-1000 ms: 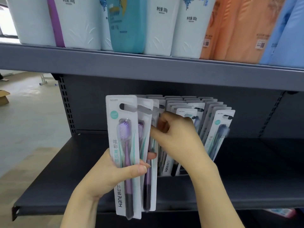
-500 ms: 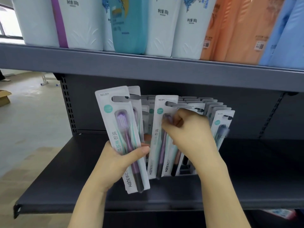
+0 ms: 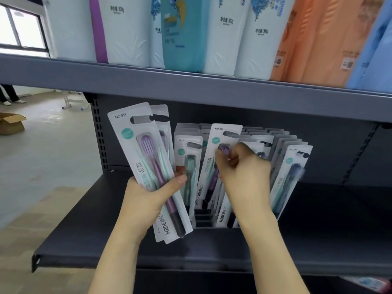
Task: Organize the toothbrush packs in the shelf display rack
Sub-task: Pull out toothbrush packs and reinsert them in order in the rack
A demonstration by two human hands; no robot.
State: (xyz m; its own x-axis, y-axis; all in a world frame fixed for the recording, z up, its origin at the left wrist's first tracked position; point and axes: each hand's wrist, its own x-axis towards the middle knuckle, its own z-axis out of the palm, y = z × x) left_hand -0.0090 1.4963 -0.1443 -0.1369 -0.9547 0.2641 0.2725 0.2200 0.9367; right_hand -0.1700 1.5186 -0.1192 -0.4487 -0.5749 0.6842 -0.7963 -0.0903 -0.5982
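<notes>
Dark grey lower shelf [image 3: 89,240] carrying a black display rack [image 3: 202,217] packed with upright toothbrush packs [image 3: 263,141]; upper shelf [image 3: 191,88] lined with refill pouches [image 3: 224,35].

We cannot count the packs behind the front purple toothbrush pack [image 3: 148,166] in the left hand [image 3: 146,200], since it covers all but their edges, and the right hand [image 3: 241,172] hides the upper middle of the pack [image 3: 212,166] it grips. The display rack [image 3: 203,217] shows only as dark slots between the cards, and the far rows of packs [image 3: 265,132] show just their tops. The bottles [image 3: 127,28] on the upper shelf [image 3: 191,90] are cut off by the top edge, and the rightmost pack [image 3: 292,172] is blurred at its brush head.
</notes>
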